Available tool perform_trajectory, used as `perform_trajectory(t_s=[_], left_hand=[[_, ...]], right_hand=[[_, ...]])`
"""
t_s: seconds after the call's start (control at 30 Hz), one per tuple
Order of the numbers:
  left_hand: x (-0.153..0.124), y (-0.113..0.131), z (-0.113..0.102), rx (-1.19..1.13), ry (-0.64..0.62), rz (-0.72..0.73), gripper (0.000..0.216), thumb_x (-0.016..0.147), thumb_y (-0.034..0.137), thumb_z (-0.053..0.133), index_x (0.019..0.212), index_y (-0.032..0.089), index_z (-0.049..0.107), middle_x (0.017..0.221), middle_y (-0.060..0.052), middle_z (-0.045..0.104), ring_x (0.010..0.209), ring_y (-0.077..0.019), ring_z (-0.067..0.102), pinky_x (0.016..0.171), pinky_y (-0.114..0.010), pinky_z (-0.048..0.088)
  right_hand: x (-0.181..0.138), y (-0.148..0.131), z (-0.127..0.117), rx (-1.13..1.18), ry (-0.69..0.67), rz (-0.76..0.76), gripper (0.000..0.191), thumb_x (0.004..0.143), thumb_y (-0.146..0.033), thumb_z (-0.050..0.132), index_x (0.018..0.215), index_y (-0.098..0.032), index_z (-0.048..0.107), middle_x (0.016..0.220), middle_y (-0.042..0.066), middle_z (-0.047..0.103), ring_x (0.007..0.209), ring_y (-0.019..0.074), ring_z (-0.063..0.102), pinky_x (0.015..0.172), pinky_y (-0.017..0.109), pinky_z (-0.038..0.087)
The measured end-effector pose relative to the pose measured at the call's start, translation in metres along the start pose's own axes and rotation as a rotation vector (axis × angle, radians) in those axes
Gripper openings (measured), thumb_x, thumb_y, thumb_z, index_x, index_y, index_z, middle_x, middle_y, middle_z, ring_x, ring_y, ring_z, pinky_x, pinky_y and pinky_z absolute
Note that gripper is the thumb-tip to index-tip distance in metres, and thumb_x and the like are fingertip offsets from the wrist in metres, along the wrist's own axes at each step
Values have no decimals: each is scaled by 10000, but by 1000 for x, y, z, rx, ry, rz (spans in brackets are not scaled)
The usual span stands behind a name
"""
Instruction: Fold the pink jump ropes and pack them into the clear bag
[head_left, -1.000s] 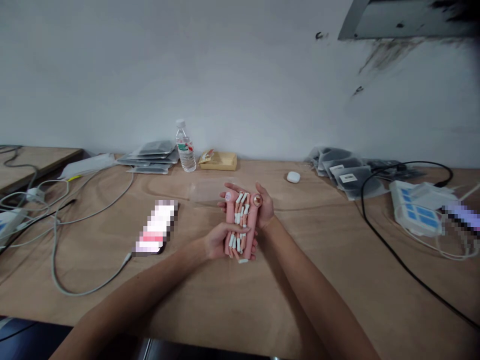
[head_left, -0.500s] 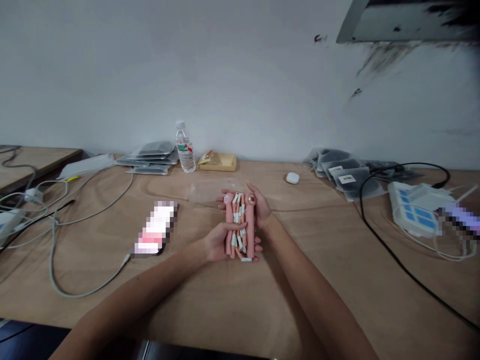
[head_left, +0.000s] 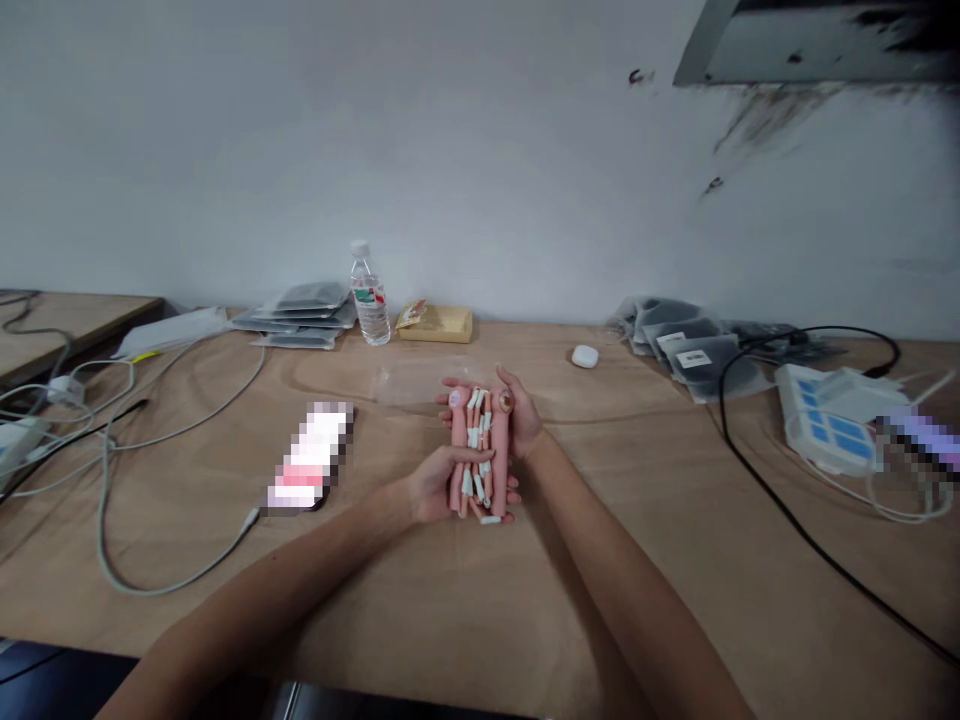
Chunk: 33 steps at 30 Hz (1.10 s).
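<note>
A jump rope with two pink handles (head_left: 500, 455) and pink-and-white beaded cord (head_left: 474, 440) rests between my hands above the table. The cord lies folded in several lengths between the handles, which stand parallel with their round ends away from me. My left hand (head_left: 433, 484) grips it from the left, its thumb across the beads and its fingers underneath, partly showing past the right handle. From the right, my right hand (head_left: 527, 420) wraps the far part, with fingertips showing beyond the left handle. A clear plastic sleeve (head_left: 420, 381) lies flat just behind the hands.
Left of my arms lies a phone (head_left: 311, 455) on a charging cable. At the back stand a water bottle (head_left: 370, 300), a yellow tray (head_left: 446, 324) and bagged packets (head_left: 300, 310). A white case (head_left: 585, 356), more packets (head_left: 705, 350) and a power strip (head_left: 825, 420) are on the right.
Almost nothing differs. The jump rope has tilted very slightly in my hands, and both hands keep their hold.
</note>
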<state>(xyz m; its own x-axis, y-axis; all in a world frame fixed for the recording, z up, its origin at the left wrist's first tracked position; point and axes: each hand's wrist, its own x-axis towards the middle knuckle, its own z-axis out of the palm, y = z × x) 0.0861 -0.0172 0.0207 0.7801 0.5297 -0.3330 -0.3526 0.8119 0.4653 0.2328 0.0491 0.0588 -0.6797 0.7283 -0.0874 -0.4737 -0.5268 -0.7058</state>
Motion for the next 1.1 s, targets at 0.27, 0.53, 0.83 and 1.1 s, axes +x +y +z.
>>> perform_trajectory(t_s=[0.27, 0.53, 0.83, 1.1], left_hand=[[1, -1, -1, 13, 4, 6, 306, 853, 258, 652, 1075, 48, 667, 983, -162, 741, 907, -285, 727, 940, -482, 504], [-1, 0, 3, 1, 17, -15, 270, 832, 234, 654, 1035, 56, 676, 951, -165, 749, 899, -273, 731, 950, -449, 500], [-3, 2, 8, -26, 57, -30, 220, 810, 202, 675, 986, 70, 688, 888, -134, 749, 823, -270, 735, 932, -486, 512], [-4, 3, 6, -20, 30, -17, 233, 801, 197, 679, 993, 66, 685, 885, -144, 749, 819, -264, 732, 919, -471, 516]], right_hand=[[1, 1, -3, 14, -29, 1, 700, 1021, -519, 109, 1284, -93, 597, 983, 164, 782, 802, 255, 753, 729, 374, 594], [0, 3, -3, 59, -48, -3, 736, 991, -587, 151, 1339, -84, 562, 1122, 193, 748, 991, 308, 726, 939, 529, 544], [3, 7, -9, 85, -88, 5, 785, 987, -603, 112, 1299, -74, 601, 1204, 204, 720, 1118, 325, 686, 1013, 546, 501], [3, 7, -4, 42, -79, -28, 749, 987, -582, 154, 1283, -62, 605, 1191, 205, 725, 1111, 311, 693, 1032, 511, 494]])
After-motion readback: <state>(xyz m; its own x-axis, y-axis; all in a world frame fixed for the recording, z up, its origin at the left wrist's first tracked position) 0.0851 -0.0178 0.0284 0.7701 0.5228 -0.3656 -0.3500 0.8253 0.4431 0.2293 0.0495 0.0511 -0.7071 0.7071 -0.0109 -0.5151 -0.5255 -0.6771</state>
